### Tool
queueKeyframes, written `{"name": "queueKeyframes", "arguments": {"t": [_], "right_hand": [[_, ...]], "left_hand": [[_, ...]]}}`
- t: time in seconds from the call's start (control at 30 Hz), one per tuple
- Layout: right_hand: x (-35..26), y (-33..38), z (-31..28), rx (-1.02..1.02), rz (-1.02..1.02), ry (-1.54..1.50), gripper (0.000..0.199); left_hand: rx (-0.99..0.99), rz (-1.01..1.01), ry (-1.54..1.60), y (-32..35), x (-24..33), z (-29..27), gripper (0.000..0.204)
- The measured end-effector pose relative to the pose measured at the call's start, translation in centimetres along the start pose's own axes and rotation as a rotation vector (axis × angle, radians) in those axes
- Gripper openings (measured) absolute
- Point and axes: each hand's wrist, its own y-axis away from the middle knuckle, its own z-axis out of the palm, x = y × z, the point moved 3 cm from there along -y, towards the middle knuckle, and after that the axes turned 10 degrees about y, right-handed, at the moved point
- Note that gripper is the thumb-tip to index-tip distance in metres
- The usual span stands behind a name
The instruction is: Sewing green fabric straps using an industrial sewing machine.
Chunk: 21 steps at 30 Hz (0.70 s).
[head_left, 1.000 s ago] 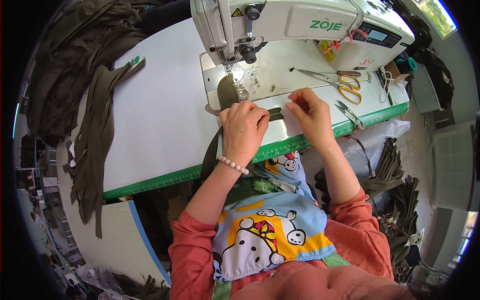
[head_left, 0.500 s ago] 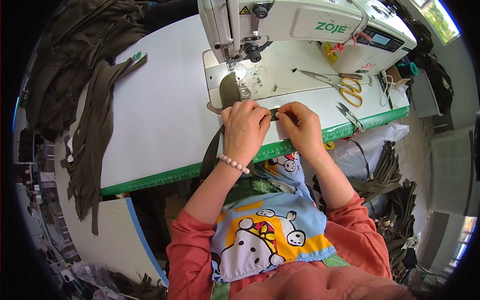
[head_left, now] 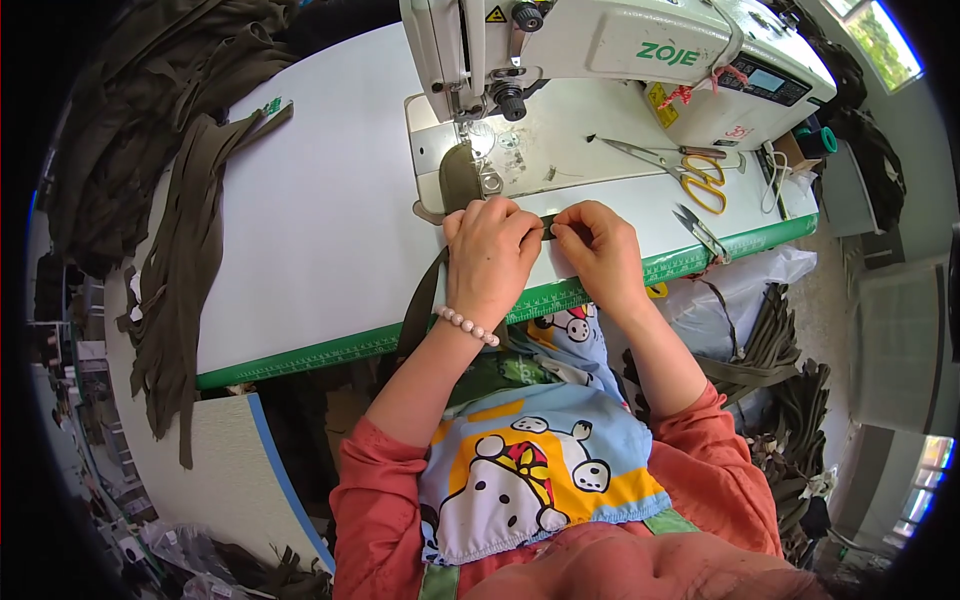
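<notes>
Both my hands, left (head_left: 492,250) and right (head_left: 598,248), pinch the olive strap (head_left: 457,180) on the bench (head_left: 320,230) before the sewing machine (head_left: 600,50); I should keep the fold flat, edges aligned.

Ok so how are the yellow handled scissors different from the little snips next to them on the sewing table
The yellow-handled scissors are long, with looped yellow handles, and lie farther back beside the sewing machine. The small snips are much shorter, all dark metal with no loops visible, and lie at the green edge of the table. Both lie flat, untouched, to the right of the right hand.
</notes>
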Motion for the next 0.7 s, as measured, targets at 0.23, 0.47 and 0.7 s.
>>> {"name": "queueKeyframes", "arguments": {"t": [0.23,0.47,0.7], "right_hand": [[0.35,0.3,-0.49,-0.116,0.086,-0.142,0.007],[0.19,-0.17,-0.16,-0.071,0.069,-0.134,0.005],[0.26,-0.16,-0.4,-0.139,0.07,-0.105,0.006]], "left_hand": [[-0.002,0.0,0.002,0.01,-0.02,-0.04,0.006],[0.003,0.011,0.001,-0.05,0.14,-0.1,0.004],[0.005,0.013,-0.006,-0.07,0.1,-0.06,0.003]]}}
